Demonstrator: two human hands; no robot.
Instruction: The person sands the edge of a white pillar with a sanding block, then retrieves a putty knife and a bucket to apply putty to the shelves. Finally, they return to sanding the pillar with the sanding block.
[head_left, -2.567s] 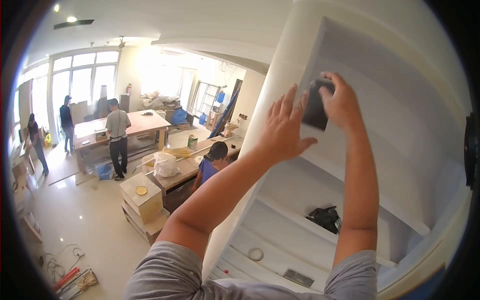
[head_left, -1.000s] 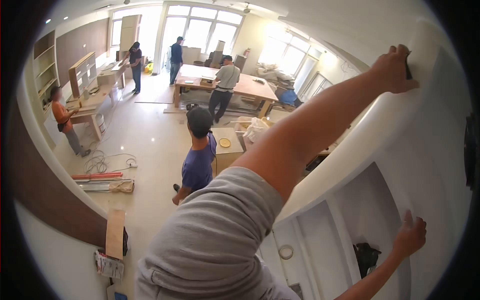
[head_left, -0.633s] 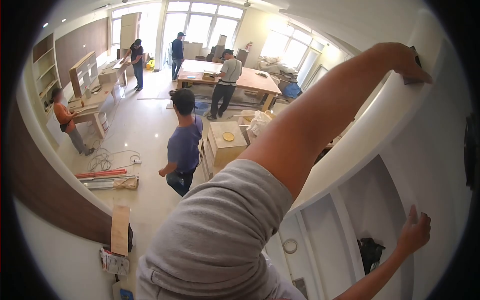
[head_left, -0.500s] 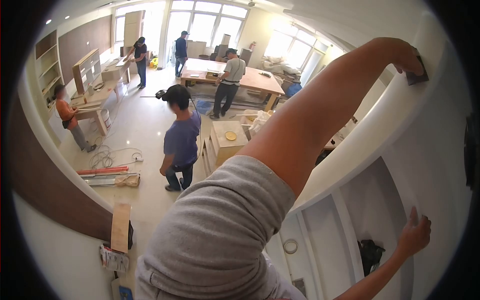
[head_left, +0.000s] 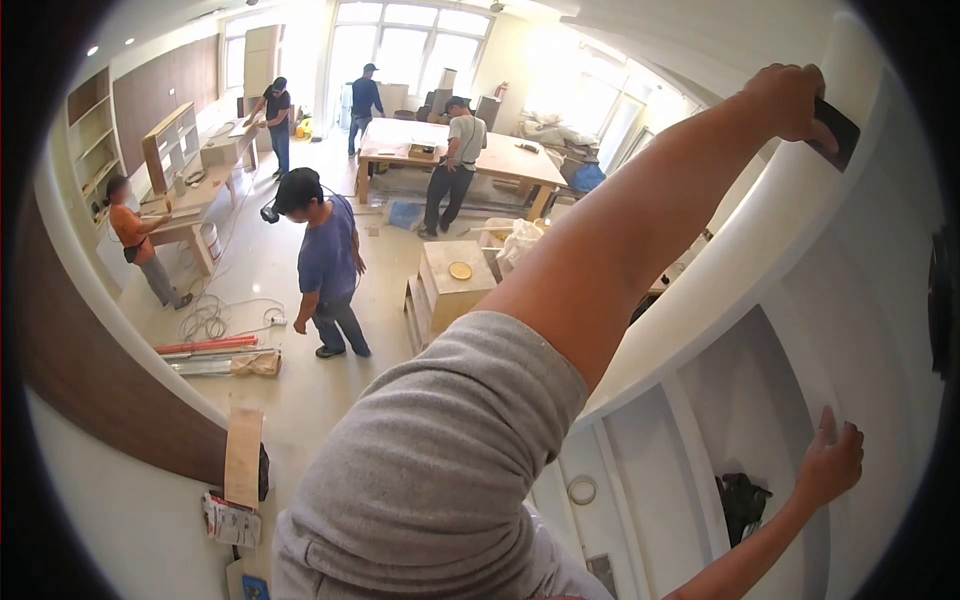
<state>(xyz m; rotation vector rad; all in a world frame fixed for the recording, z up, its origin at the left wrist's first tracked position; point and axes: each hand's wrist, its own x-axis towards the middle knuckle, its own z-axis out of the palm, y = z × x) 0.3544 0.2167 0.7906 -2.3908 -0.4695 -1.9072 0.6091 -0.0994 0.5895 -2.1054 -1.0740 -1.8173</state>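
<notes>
My left hand point(head_left: 795, 100), at the end of the raised grey-sleeved arm, grips a dark flat pad point(head_left: 838, 135). The pad is at the upper part of the curved white wall point(head_left: 790, 215), tilted, with one side toward the surface. Lower right, my right hand point(head_left: 832, 465) has its fingers apart and nothing visible in it. It is beside the edge of a white shelf niche point(head_left: 745, 400), against or close to the pale wall; exact contact cannot be made out.
A person in blue point(head_left: 328, 260) stands on the floor below. Four other people are around a large table point(head_left: 510, 160) and a side bench point(head_left: 205, 190). A wooden box point(head_left: 450, 275), a tape roll point(head_left: 581, 490), a black bag point(head_left: 742, 505) and coiled cable point(head_left: 205, 318) are in view.
My left hand has shifted slightly up and left, and more of the pad shows. The person in blue has moved left and turned. My right hand is nearly unchanged.
</notes>
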